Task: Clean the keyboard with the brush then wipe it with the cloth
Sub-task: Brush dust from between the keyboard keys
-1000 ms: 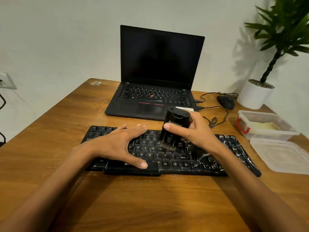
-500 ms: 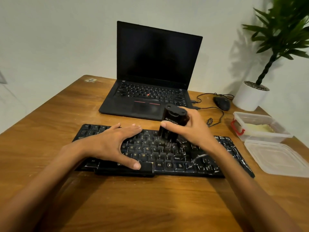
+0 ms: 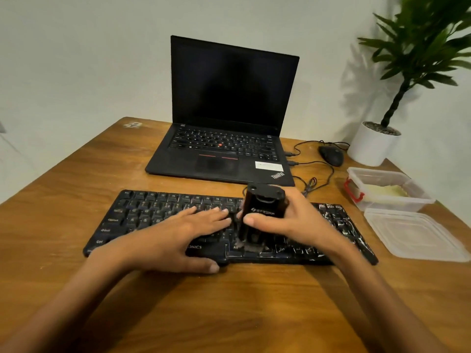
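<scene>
the right hand (image 3: 293, 225) grips the upright brush (image 3: 260, 212), bristles on the keyboard (image 3: 142, 212); the left hand (image 3: 183, 233) lies flat on the keys.

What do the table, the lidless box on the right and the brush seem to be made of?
The table: wood or veneer, glossy; grain streaks and sheen show. The box: clear plastic, see-through walls. The brush, gripped by the right hand: probably black matt plastic with a printed logo; bristles too blurred to judge.
</scene>
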